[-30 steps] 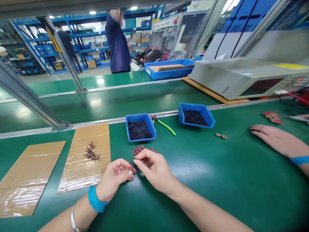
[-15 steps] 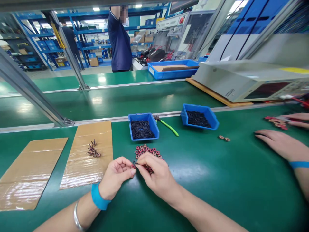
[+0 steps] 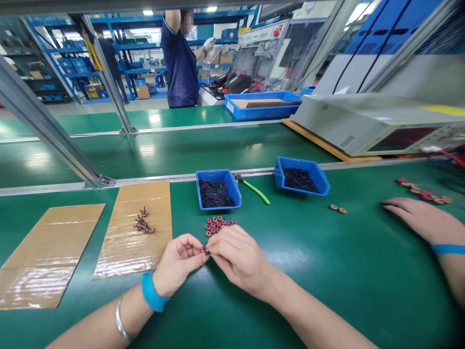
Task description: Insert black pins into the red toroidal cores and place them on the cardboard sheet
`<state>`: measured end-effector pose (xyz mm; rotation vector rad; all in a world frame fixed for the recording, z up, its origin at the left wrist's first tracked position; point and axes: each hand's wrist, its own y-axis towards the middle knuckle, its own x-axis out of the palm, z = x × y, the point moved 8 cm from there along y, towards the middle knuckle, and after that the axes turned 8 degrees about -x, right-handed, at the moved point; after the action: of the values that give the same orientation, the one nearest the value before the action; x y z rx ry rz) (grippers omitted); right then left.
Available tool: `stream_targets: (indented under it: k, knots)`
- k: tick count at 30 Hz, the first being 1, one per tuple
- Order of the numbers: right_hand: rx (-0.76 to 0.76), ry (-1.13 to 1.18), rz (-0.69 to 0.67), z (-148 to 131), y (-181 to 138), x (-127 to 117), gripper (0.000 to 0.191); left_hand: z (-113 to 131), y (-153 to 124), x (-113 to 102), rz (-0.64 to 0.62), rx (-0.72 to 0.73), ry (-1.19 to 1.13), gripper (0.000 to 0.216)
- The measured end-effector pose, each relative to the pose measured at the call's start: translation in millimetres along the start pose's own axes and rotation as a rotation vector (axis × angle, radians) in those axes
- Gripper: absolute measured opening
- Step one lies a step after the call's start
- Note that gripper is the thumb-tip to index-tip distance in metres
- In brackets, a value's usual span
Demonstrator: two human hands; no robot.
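My left hand (image 3: pixel 177 264) pinches a small red toothed ring (image 3: pixel 204 250), resembling a tiny motor stator, between thumb and fingertips. Closed against it, my right hand (image 3: pixel 241 261) grips a short thin black piece, like a bit of sleeving, at the ring; the fingers cover most of it. Just behind the right hand lies a pile of similar red toothed rings (image 3: pixel 217 224), partly hidden. A blue bin (image 3: pixel 222 208) full of short black tubes stands beyond the pile. On a cardboard sheet (image 3: pixel 125 257) to the left rest several rings with black pieces sticking out (image 3: pixel 143 226).
Green-handled cutters (image 3: pixel 256 192) lie beside the bin. A second blue bin (image 3: pixel 321 180) holds black pieces. Two copper-coloured rings (image 3: pixel 337 209) and a row of red and copper rings (image 3: pixel 423 191) lie rightward, near a co-worker's hand (image 3: pixel 414 218). Another cardboard sheet (image 3: pixel 54 252) lies left.
My fingertips have closed in on the ring, and the black piece shows less. At the right, the co-worker's other hand has left the view, leaving the row of rings on the table.
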<state>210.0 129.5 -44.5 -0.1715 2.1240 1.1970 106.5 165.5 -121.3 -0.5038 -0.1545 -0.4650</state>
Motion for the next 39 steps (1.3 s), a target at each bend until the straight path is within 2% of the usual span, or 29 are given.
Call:
stream_targets:
  k: [3,8,11,17,26,39]
  knots:
    - [0.031,-0.017,0.002,7.0,1.2,-4.5,0.004,-1.4,-0.1,1.0,-0.030,-0.011,0.046,0.031]
    - [0.119,-0.015,0.124,28.6,-2.3,-26.2,0.006,-2.7,-0.8,-0.8,-0.040,-0.036,0.070,0.032]
    - [0.121,-0.076,0.080,35.4,-7.1,-26.8,0.004,-4.4,-1.5,-3.0,-0.024,-0.071,0.028,0.035]
    - [0.025,-0.258,-0.076,27.3,-9.1,-14.4,0.006,-5.2,-2.4,-1.9,-0.042,-0.107,-0.059,0.036]
    - [-0.062,-0.324,-0.092,15.4,-9.5,-16.0,0.013,-4.7,-1.6,-5.1,-0.015,-0.119,-0.077,0.036]
    - [-0.074,-0.315,-0.110,9.6,-6.3,-13.2,0.013,-4.5,-2.5,-3.9,-0.017,-0.120,-0.088,0.035]
